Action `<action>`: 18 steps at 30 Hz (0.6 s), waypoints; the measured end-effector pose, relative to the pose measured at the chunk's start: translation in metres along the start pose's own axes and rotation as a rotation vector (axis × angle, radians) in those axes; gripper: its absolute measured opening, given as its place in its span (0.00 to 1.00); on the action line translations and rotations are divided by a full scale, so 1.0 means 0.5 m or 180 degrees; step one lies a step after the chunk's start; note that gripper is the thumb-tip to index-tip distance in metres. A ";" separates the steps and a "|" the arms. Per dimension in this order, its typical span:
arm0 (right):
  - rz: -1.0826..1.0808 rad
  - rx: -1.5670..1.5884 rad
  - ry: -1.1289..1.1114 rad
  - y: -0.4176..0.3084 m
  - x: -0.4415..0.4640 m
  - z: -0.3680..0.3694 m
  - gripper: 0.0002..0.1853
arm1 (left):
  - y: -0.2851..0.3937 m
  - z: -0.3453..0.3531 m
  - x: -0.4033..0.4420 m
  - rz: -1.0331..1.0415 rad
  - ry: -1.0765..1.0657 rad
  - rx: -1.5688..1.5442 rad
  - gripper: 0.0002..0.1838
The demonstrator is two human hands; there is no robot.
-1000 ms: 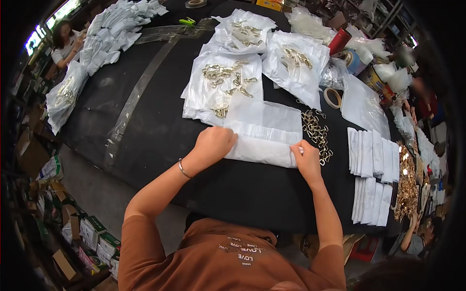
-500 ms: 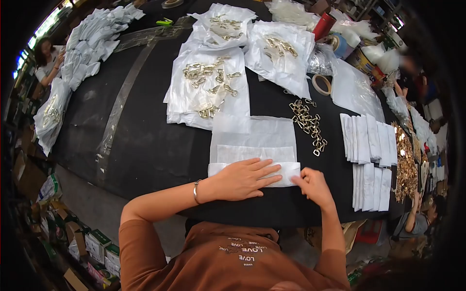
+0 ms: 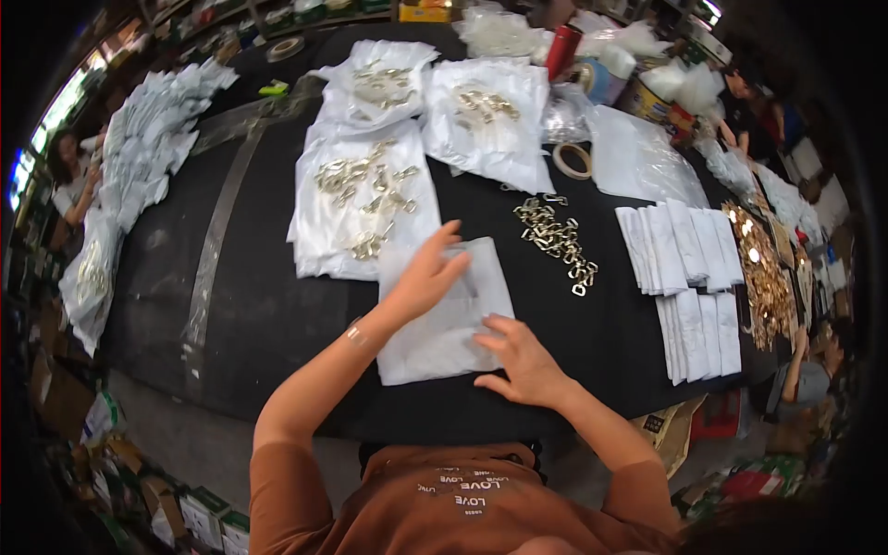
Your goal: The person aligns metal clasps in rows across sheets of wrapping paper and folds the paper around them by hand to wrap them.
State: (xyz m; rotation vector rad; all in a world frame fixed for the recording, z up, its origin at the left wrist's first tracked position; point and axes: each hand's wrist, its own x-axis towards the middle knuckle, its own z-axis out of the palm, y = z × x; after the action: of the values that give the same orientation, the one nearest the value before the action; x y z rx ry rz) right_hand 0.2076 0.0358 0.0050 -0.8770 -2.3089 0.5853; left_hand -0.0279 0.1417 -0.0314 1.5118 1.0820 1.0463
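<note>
A thin white sheet, paper or a flat bag, [image 3: 435, 356] lies on the black table in front of me. Over its upper part is my left hand [image 3: 431, 276], thumb and fingers apart and nothing visible in it. My right hand [image 3: 529, 363] is at the sheet's right edge, fingers spread, the fingertips on or just above it. Beyond the left hand, gold-coloured metal clasps [image 3: 368, 185] lie loose on a stack of white sheets [image 3: 314, 250]. To the right of the sheet is a pile of small metal rings or clasps [image 3: 553, 231].
Folded white packets [image 3: 689, 250] lie in two rows at right, beside a heap of copper-coloured pieces [image 3: 757, 268]. Further back are a tape roll [image 3: 572, 161], a red cylinder [image 3: 561, 54] and clear plastic [image 3: 638, 153]. White bundles [image 3: 153, 148] line the left edge. Other people are at both sides.
My left hand has lifted from the folded strip and moved up over the sheet. My right hand has released its pinch and spread its fingers. The sheet looks less folded; the view has shifted.
</note>
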 end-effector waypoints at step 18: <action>-0.0660 -0.0452 -0.0731 0.108 0.191 0.117 0.26 | 0.116 0.009 -0.345 -0.0457 0.0360 0.2123 0.14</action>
State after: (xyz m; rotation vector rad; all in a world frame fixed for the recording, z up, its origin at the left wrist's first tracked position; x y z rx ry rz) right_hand 0.1351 0.1292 -0.0336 -0.6490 -2.6362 0.4565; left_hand -0.0566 -0.0337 0.0068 1.8625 1.7052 0.7031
